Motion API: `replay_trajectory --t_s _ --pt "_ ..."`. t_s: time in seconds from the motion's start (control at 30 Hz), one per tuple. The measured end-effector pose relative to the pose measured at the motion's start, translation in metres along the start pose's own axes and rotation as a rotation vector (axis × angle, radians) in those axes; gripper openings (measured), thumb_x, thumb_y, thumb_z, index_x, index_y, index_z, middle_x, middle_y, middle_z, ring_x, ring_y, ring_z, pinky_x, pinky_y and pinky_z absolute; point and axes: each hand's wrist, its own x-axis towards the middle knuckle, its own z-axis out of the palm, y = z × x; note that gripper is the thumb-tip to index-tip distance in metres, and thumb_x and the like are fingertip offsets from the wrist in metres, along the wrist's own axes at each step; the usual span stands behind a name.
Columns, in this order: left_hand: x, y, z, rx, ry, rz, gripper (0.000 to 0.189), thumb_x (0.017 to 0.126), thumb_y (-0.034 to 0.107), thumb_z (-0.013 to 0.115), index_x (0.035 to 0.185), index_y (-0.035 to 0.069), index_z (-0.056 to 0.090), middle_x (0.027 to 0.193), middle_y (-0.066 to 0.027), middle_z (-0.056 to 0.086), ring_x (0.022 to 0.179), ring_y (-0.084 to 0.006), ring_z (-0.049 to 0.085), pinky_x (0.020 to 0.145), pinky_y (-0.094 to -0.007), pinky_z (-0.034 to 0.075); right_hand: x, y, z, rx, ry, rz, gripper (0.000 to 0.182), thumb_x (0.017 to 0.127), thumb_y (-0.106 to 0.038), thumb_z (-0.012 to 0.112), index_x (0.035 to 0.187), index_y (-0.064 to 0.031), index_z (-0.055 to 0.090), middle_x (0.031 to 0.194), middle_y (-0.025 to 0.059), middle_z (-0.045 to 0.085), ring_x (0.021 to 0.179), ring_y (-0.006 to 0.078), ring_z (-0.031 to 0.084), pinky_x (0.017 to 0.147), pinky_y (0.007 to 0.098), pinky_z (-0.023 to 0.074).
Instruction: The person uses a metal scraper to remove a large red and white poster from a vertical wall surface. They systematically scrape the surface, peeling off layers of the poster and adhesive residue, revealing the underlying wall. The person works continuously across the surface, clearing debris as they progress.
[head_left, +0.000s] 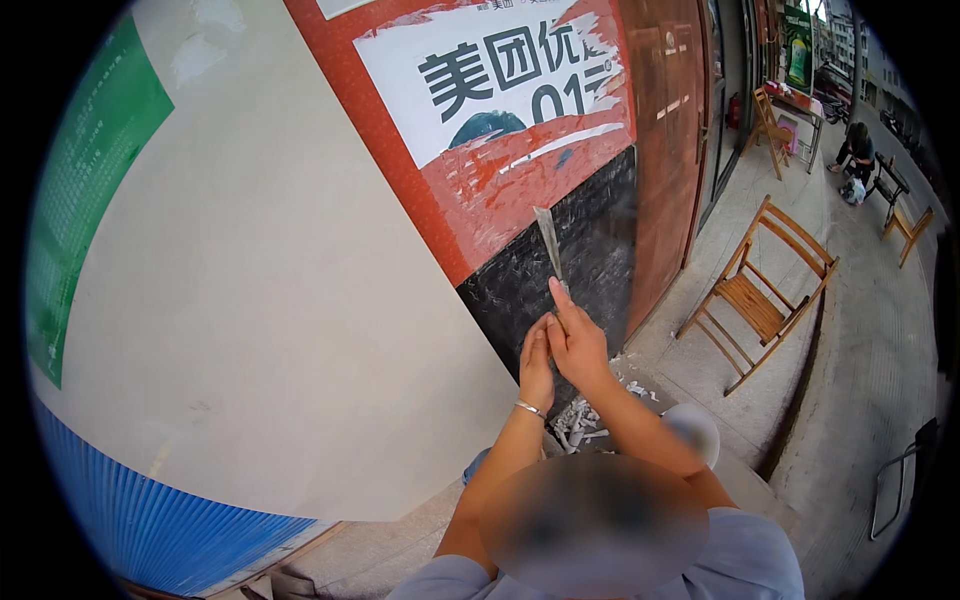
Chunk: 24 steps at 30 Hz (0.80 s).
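A scraper with a flat metal blade (550, 236) points up and away from me, its tip near the lower edge of a partly stripped poster (480, 90). My right hand (581, 341) is closed around its handle, with the index finger stretched along it towards the blade. Close against it, my left hand (536, 364), with a metal bracelet at the wrist, also closes at the handle's lower end; the handle is mostly hidden by the fingers. Below the white part of the poster, the wall panel shows scraped pink and red patches (480, 202), above a black lower panel (495, 292).
Torn white scraps (577, 424) lie on the ground at the wall's foot. A wooden folding chair (757, 300) stands to the right, beside a brown door (664, 150). A pale wall (262, 285) fills the left. Farther off, a person (857, 154) sits near the street.
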Motion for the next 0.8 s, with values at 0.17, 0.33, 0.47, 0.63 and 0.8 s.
replay_trajectory --t_s 0.17,0.33,0.47,0.63,0.8 --pt "0.002 0.015 -0.031 0.003 0.128 0.012 0.029 0.097 0.029 0.044 0.116 0.010 0.055 0.117 0.0000 0.056 0.105 -0.0104 0.051 0.085 -0.0266 0.039 0.031 -0.051 -0.001 -0.216 0.033 -0.043 0.053 0.087 -0.023 0.053 0.138 -0.0181 0.039 0.078 0.0152 0.064 0.068 0.0338 0.063 0.059 0.0422 0.0494" --pt "-0.006 0.022 -0.040 0.025 0.202 -0.013 0.026 0.095 0.028 0.051 0.113 0.011 0.056 0.113 0.0007 0.058 0.101 -0.0091 0.051 0.084 -0.0259 0.040 0.040 -0.067 -0.011 -0.402 -0.020 0.008 0.054 0.087 -0.026 0.051 0.138 -0.0160 0.037 0.067 0.0149 0.062 0.059 0.0347 0.063 0.054 0.0445 0.0496" --pt "-0.012 0.024 -0.040 0.036 0.209 -0.027 0.025 0.094 0.028 0.053 0.112 0.011 0.057 0.111 0.0021 0.058 0.099 -0.0081 0.051 0.081 -0.0241 0.040 0.036 -0.077 -0.012 -0.378 0.023 0.017 0.051 0.087 -0.026 0.051 0.136 -0.0151 0.042 0.068 0.0151 0.063 0.060 0.0346 0.063 0.055 0.0459 0.0493" --pt "-0.017 0.028 -0.034 0.030 0.219 -0.015 0.024 0.094 0.026 0.053 0.112 0.011 0.057 0.111 0.0019 0.057 0.098 -0.0081 0.051 0.079 -0.0240 0.040 0.055 -0.073 -0.011 -0.363 0.117 0.042 0.048 0.086 -0.025 0.050 0.133 -0.0152 0.045 0.067 0.0157 0.063 0.060 0.0345 0.063 0.056 0.0463 0.0489" --pt "-0.020 0.030 -0.038 0.064 0.235 -0.015 0.022 0.094 0.023 0.052 0.111 0.010 0.056 0.111 0.0018 0.056 0.098 -0.0084 0.051 0.079 -0.0245 0.041 0.042 -0.081 -0.006 -0.346 0.046 0.011 0.047 0.086 -0.024 0.049 0.132 -0.0152 0.047 0.066 0.0159 0.063 0.060 0.0354 0.062 0.056 0.0466 0.0489"
